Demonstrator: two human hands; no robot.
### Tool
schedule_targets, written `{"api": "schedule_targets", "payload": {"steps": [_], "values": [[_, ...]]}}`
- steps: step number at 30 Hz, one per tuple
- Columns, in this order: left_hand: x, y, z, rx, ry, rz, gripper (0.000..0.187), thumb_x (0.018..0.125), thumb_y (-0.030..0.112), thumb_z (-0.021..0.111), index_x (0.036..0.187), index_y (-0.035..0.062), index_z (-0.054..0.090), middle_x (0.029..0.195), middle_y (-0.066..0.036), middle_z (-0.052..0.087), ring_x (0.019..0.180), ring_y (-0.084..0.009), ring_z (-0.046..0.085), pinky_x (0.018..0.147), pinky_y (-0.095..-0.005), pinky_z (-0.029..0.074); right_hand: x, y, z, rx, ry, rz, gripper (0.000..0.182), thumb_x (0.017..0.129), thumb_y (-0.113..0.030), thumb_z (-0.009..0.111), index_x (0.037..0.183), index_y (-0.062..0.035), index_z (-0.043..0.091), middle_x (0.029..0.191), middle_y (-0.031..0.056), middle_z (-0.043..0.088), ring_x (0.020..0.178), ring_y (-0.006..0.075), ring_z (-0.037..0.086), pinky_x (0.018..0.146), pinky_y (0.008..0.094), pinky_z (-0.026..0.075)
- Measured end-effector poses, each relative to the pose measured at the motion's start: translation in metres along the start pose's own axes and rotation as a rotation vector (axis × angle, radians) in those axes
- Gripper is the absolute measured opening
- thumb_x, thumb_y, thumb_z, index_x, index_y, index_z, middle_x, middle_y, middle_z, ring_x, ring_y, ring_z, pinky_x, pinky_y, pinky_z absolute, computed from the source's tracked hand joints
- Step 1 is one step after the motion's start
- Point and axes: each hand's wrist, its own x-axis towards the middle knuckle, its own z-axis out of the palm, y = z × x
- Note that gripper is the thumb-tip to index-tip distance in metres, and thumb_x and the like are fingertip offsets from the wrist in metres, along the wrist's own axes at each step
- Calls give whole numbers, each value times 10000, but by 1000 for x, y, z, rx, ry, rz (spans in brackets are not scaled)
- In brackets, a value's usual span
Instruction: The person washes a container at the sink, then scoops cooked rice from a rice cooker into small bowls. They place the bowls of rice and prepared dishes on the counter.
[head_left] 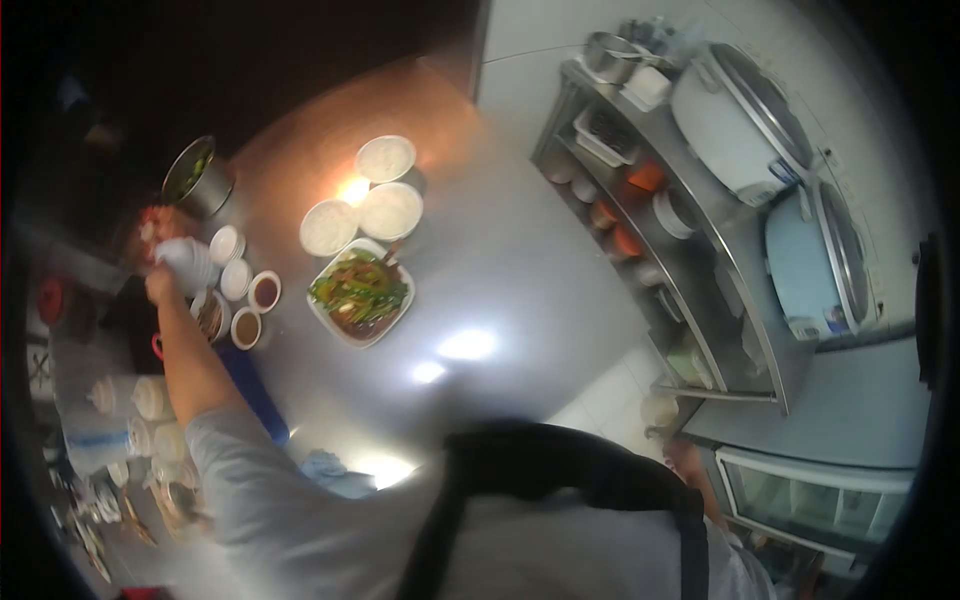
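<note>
My left hand (158, 283) is stretched out at the far left, its fingers closed at the edge of a stack of white bowls (190, 264). Small white dishes (236, 279) stand just right of it, with a cup of dark red sauce (265, 291) and a cup of brown sauce (246, 328). On the steel table (530, 270) sits a square white dish of cooked greens (361, 293). Three bowls of white food, one of them a round bowl (391, 210), are grouped behind it. My right hand (685, 458) hangs at the lower right, its fingers blurred.
A metal pot with greens (198, 178) stands at the back left. Squeeze bottles (152, 398) and utensils (138, 520) lie at the lower left. A steel shelf (735, 262) on the right carries two large cookers (738, 125). A glass-topped chiller (815, 500) is at the lower right.
</note>
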Motion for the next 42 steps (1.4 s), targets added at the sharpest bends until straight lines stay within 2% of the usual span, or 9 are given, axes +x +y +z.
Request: {"api": "schedule_targets", "payload": {"steps": [7, 11, 15, 16, 20, 26, 33, 38, 42], "values": [[-109, 100, -100, -36, 485, 153, 432, 910, 452, 391, 1181, 165, 567, 1093, -121, 629, 971, -334, 609, 738, -564, 448, 37, 11, -11, -414, 79, -231, 328, 715, -269, 701, 996, -106, 657, 878, 138, 657, 813, 236, 641, 721, 355, 497], [-185, 214, -181, -684, 633, 347, 345, 925, 334, 483, 1065, 41, 598, 990, -135, 655, 892, -274, 619, 754, -316, 453, 53, -59, -54, -228, 143, -289, 320, 718, -259, 705, 993, -102, 655, 861, 119, 643, 794, 272, 614, 724, 362, 494], [-389, 359, -257, -899, -130, 951, 276, 943, 225, 472, 988, -18, 596, 888, -18, 592, 824, -105, 512, 743, -237, 430, 43, -193, -131, 3, 229, -669, 371, 748, -195, 708, 1091, -101, 603, 1133, 131, 556, 1012, 293, 560, 837, 376, 479], [-462, 402, -266, -975, -324, 847, 207, 918, 166, 496, 874, -10, 597, 856, -24, 586, 833, -123, 519, 831, -274, 413, 46, -216, -150, -24, 306, -912, 490, 710, -184, 733, 1165, -111, 568, 1223, 125, 503, 1120, 309, 499, 937, 388, 427], [-656, 536, -280, -762, -6, 1888, 51, 730, 110, 641, 762, 124, 604, 740, 17, 556, 791, -152, 563, 1012, -555, 266, 36, -284, -239, -267, 525, -1393, 650, 601, -112, 754, 1217, -154, 547, 1345, 76, 442, 1256, 276, 403, 994, 436, 353], [-763, 642, -283, -879, 262, 2075, 293, 656, 259, 714, 897, 123, 618, 1060, 0, 594, 1066, -162, 528, 1000, -541, 274, 92, -271, -333, -640, 498, -1690, 387, 647, -104, 673, 1021, -165, 596, 1141, -21, 566, 1123, 190, 495, 996, 488, 323], [-842, 705, -232, -2139, -1833, 259, 1037, 632, 780, 540, 1408, 160, 243, 1414, -78, 308, 1304, -258, 308, 1033, -463, 334, 157, -305, -365, -785, 213, -1704, 155, 753, -228, 610, 889, -152, 609, 938, -24, 577, 973, 170, 521, 969, 504, 321], [-819, 745, -171, -2355, -2063, -58, 1038, 608, 800, 533, 1411, 208, 242, 1418, -100, 314, 1306, -370, 281, 905, -541, 441, 205, -372, -403, -622, 162, -1791, 387, 752, -318, 667, 1071, -102, 632, 1163, 105, 563, 1146, 276, 457, 984, 470, 320], [-777, 778, -138, -2433, -2056, -90, 1051, 586, 789, 572, 1409, 226, 240, 1438, -128, 272, 1293, -453, 265, 784, -608, 489, 324, -461, -525, -517, 715, -1444, 559, 748, -291, 675, 1232, -52, 532, 1289, 178, 477, 1200, 358, 427, 993, 427, 360]]}}
